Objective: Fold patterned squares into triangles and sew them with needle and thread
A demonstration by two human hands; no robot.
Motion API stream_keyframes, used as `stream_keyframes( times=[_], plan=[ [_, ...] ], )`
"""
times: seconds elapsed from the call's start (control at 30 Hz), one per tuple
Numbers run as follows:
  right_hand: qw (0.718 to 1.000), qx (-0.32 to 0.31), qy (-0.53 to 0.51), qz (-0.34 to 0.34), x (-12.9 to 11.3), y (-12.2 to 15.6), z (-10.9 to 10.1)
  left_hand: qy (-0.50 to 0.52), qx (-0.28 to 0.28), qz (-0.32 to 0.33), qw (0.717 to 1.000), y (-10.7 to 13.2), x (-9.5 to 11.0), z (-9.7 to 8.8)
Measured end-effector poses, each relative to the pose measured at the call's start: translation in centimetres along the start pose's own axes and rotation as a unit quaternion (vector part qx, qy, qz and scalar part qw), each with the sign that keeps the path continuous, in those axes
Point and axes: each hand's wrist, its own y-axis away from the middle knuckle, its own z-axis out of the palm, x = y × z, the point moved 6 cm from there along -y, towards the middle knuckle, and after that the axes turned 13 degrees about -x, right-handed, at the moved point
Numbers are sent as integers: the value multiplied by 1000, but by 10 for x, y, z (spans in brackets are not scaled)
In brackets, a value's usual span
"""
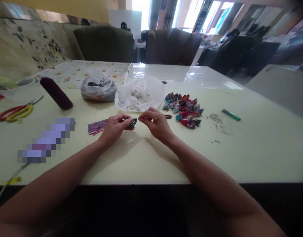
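Note:
My left hand is closed round a small dark patterned fabric piece, held just above the cream table. My right hand is pinched at the piece's right side; whatever is in that pinch is too small to make out. A pile of several small colourful fabric triangles lies to the right of my hands. A flat patterned fabric scrap lies on the table just left of my left hand.
Two plastic bags sit behind my hands. A dark maroon roll and red-and-yellow scissors lie at the left. A green lighter and thread scraps lie at the right. Armchairs stand beyond the table.

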Motion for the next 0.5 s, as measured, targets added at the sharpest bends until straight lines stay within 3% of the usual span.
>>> stream_keyframes(
  times=[0.17,0.5],
  plan=[
    [1000,-5,18,19,-2,1,2,-11,3,-7,1000,1,1,1],
    [999,-15,46,-11,-1,1,6,-4,19,0,1000,1,1,-3]
  ],
)
